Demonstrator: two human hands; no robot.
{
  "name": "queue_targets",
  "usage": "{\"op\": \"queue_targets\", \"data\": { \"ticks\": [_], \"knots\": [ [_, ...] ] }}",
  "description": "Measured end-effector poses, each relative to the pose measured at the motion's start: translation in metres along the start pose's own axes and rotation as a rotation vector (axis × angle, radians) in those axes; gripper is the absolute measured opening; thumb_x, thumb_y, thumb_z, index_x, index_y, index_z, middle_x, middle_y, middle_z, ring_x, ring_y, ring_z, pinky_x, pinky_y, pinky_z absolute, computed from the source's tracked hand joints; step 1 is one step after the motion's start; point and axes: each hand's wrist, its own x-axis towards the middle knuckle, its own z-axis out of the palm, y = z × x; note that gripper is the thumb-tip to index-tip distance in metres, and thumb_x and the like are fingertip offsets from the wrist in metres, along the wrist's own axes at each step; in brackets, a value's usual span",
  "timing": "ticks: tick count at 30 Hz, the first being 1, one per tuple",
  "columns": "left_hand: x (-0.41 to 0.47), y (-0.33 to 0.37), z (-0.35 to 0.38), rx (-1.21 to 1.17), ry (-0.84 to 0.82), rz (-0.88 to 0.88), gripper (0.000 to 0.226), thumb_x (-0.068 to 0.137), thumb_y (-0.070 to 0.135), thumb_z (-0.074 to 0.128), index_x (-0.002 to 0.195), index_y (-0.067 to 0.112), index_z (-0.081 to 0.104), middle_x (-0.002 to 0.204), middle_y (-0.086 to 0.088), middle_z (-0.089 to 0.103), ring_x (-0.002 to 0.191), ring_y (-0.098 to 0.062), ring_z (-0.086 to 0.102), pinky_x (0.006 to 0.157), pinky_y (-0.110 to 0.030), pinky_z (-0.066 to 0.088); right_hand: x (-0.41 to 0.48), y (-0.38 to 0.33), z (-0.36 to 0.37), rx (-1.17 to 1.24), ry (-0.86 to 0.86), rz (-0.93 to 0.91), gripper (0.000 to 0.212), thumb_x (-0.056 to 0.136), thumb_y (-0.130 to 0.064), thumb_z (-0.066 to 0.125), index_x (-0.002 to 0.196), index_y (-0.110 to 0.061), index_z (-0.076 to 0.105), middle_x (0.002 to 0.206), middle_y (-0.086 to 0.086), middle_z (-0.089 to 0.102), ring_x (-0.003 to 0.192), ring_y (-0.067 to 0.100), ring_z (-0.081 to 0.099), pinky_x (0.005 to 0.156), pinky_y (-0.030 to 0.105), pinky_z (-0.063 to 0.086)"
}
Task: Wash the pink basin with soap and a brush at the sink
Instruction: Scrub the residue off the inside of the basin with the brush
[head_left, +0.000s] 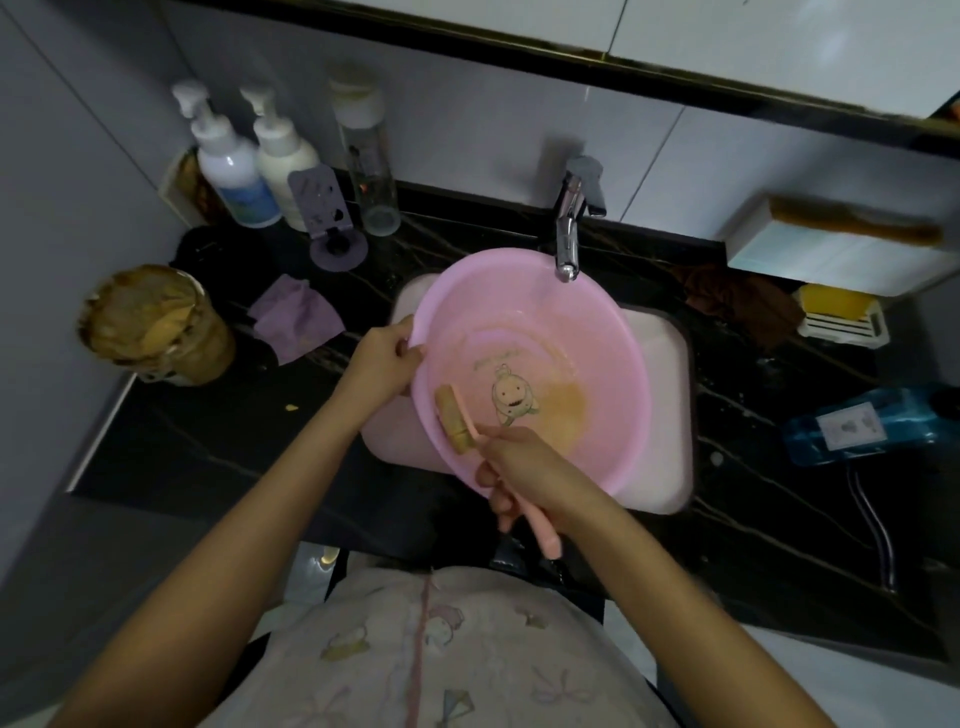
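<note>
Your left hand (382, 364) grips the left rim of the pink basin (540, 332), which sits tilted in the sink (660, 395) under the faucet (569, 228). Your right hand (524, 467) is closed around the pink handle of the brush (457, 418), bristle head pressed to the basin's inner left wall. Murky yellowish water pools at the basin's bottom. 2 pump bottles (234, 161) stand back left; yellow soap (836, 301) sits on a dish at right.

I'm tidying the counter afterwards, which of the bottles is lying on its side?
The blue bottle right of the sink lies flat; both white pump bottles and the clear bottle stand upright, back left.
</note>
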Motion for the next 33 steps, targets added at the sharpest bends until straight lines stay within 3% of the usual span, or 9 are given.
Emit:
{"op": "queue_targets", "data": {
  "ticks": [3,5,8,11,16,22,25,29,33],
  "knots": [
    [0.001,0.005,-0.001,0.012,0.019,-0.023,0.026,0.091,0.008,0.052,0.114,0.005,0.063,0.081,-0.024,0.064,0.071,-0.033,0.064,0.068,-0.047,0.057,0.002,-0.008,0.03,-0.095,0.055,-0.127,0.026,0.101,-0.021,0.031,0.125,-0.02,0.04,0.085,0.012,0.053,0.052,0.014,0.046,0.052,0.03,0.049],
    [0.001,0.006,0.0,0.031,0.039,-0.029,0.026,0.09,0.006,0.052,0.113,0.006,0.064,0.071,-0.017,0.061,0.063,-0.027,0.061,0.062,-0.039,0.055,0.004,0.002,0.045,-0.333,0.145,-0.243,0.043,0.101,-0.018,0.03,0.144,-0.012,0.029,0.095,0.012,0.056,0.067,0.014,0.049,0.064,0.026,0.046],
    [0.0,0.008,-0.001,-0.004,0.016,-0.044,0.028,0.09,0.006,0.051,0.115,0.007,0.063,0.073,-0.008,0.061,0.063,-0.02,0.062,0.058,-0.027,0.053,-0.005,0.031,0.052,-0.614,0.222,-0.297,0.052,0.1,-0.012,0.033,0.149,-0.006,0.016,0.089,0.004,0.055,0.072,0.009,0.051,0.062,0.012,0.036],
    [-0.002,0.004,-0.002,-0.026,0.004,-0.09,0.031,0.09,0.008,0.051,0.119,0.009,0.061,0.084,-0.011,0.063,0.073,-0.024,0.064,0.068,-0.038,0.058,-0.002,0.031,0.049,-0.693,0.24,-0.213,0.042,0.099,-0.014,0.032,0.14,-0.003,0.03,0.094,0.006,0.055,0.073,0.013,0.05,0.07,0.024,0.038],
    [0.001,0.007,0.001,0.03,0.048,-0.117,0.029,0.088,0.006,0.052,0.116,0.009,0.062,0.083,-0.009,0.061,0.074,-0.023,0.063,0.066,-0.034,0.057,0.025,0.004,0.066,-0.648,0.265,-0.299,0.058,0.099,-0.014,0.033,0.15,-0.006,0.007,0.104,0.013,0.061,0.085,0.022,0.055,0.062,0.025,0.036],
    [-0.001,-0.007,0.003,0.022,0.059,-0.058,0.023,0.091,0.011,0.049,0.11,0.009,0.063,0.086,-0.009,0.065,0.076,-0.021,0.064,0.072,-0.036,0.057,0.006,0.053,-0.016,-0.764,0.129,0.015,0.044,0.098,-0.03,0.034,0.142,-0.027,0.04,0.12,0.007,0.061,0.094,0.022,0.062,0.08,0.032,0.054],
    [-0.001,-0.009,0.008,0.049,0.091,-0.046,0.02,0.092,0.01,0.048,0.106,0.009,0.062,0.079,-0.001,0.06,0.072,-0.016,0.06,0.068,-0.028,0.052,-0.01,0.065,-0.064,-0.918,0.138,0.164,0.047,0.099,-0.034,0.034,0.144,-0.043,0.027,0.123,0.004,0.058,0.076,0.016,0.062,0.053,0.023,0.052],
    [0.0,-0.01,0.01,0.098,0.099,-0.032,0.023,0.092,0.008,0.046,0.111,0.004,0.06,0.079,-0.003,0.056,0.072,-0.016,0.054,0.061,-0.018,0.039,-0.016,0.065,-0.1,-1.318,0.315,0.248,0.054,0.096,-0.021,0.037,0.148,-0.03,0.024,0.11,0.005,0.056,0.085,0.019,0.053,0.068,0.028,0.045],
    [0.0,-0.009,0.012,0.143,0.111,-0.017,0.025,0.093,0.008,0.045,0.114,0.002,0.056,0.085,-0.009,0.058,0.074,-0.018,0.054,0.059,-0.017,0.037,-0.007,0.054,-0.06,-0.999,0.268,0.169,0.045,0.099,-0.02,0.037,0.144,-0.016,0.036,0.12,0.007,0.058,0.09,0.017,0.058,0.08,0.03,0.049]
  ]
}}
